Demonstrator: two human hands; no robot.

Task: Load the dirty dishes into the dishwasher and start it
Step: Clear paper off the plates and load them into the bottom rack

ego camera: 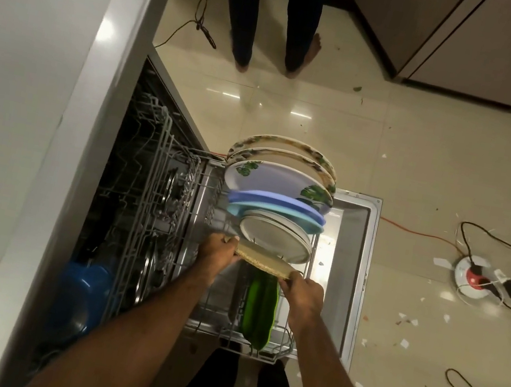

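The dishwasher's lower rack (286,349) is pulled out over the open door (348,278). Several plates stand on edge in it: leaf-patterned ones (281,177) at the far end, blue ones (278,209), then white ones (273,237). I hold a beige speckled plate (261,261) on edge just in front of the white plates. My left hand (216,251) grips its left rim and my right hand (301,295) grips its right rim. A green dish (259,310) stands in the rack nearer to me.
The upper rack (158,196) inside the dishwasher holds steel vessels, with a blue bowl (79,292) below. A white countertop (20,83) is at the left. Another person's legs (270,25) stand across the floor. Cables, a power socket (475,276) and paper scraps lie on the right.
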